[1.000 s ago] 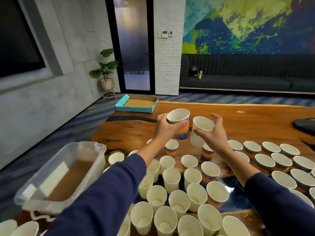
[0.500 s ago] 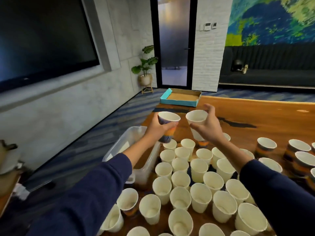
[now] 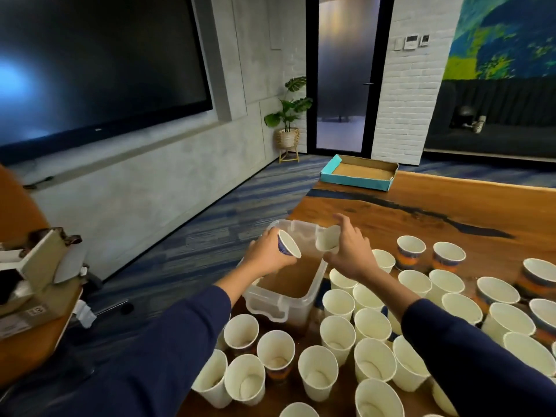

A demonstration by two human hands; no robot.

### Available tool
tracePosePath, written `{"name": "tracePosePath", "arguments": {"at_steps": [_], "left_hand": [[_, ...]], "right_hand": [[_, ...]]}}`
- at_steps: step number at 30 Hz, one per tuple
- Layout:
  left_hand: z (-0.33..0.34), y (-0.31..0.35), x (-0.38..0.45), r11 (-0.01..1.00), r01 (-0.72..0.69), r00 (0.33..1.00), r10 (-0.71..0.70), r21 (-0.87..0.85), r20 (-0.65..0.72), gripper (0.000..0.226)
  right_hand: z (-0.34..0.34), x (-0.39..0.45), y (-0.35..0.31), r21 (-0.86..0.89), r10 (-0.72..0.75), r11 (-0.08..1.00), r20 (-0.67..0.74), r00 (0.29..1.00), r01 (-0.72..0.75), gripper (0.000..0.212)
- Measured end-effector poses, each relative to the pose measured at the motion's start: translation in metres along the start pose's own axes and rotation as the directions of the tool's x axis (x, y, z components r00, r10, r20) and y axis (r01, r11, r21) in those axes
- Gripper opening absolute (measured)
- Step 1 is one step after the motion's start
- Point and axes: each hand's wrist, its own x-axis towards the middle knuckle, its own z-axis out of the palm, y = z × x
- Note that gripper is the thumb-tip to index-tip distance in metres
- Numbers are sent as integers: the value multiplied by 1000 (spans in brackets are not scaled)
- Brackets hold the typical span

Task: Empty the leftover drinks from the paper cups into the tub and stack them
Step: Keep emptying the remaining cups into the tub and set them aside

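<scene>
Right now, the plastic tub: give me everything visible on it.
The tub is a clear plastic rectangular bin with rounded corners and a rolled rim, standing upright at the table's left edge. Brown liquid fills its lower part. The left hand and right hand each hold a paper cup tipped over its opening. Standing cups crowd its near and right sides; whether they touch it is unclear.

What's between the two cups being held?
Head view: nothing solid separates the left-hand cup and right-hand cup; the gap shows the tub and its brown liquid.
</scene>
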Motion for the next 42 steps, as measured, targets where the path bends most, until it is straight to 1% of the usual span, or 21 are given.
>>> {"name": "tracePosePath", "arguments": {"at_steps": [2, 4, 9, 17, 21, 28, 34, 42], "left_hand": [[-2, -5, -1, 992, -23, 999, 19, 121, 35, 76], [-4, -10, -2, 979, -46, 997, 34, 199, 62, 74], [-5, -21, -2, 940, -103, 993, 78, 326, 91, 71], [-5, -27, -2, 880, -157, 986, 116, 448, 118, 74], [-7, -27, -2, 841, -189, 981, 137, 507, 138, 75], [-12, -26, 2, 749, -247, 969, 199, 614, 148, 72], [-13, -23, 3, 689, -268, 961, 243, 673, 133, 70], [-13, -25, 3, 651, -272, 958, 250, 708, 138, 74]], "right_hand": [[8, 0, -1, -37, -4, 999, 22, 1000, 5, 88], [14, 0, -4, -92, -22, 995, 39, 999, 25, 86], [25, -1, -9, -183, -56, 981, 77, 995, 70, 84], [33, -2, -14, -281, -121, 947, 142, 982, 158, 84], [33, -4, -17, -318, -126, 932, 164, 978, 173, 83], [35, -4, -19, -381, -149, 900, 184, 971, 210, 85], [34, -5, -18, -472, -234, 827, 205, 950, 305, 79], [37, -4, -18, -572, -317, 721, 230, 920, 392, 73]]}}
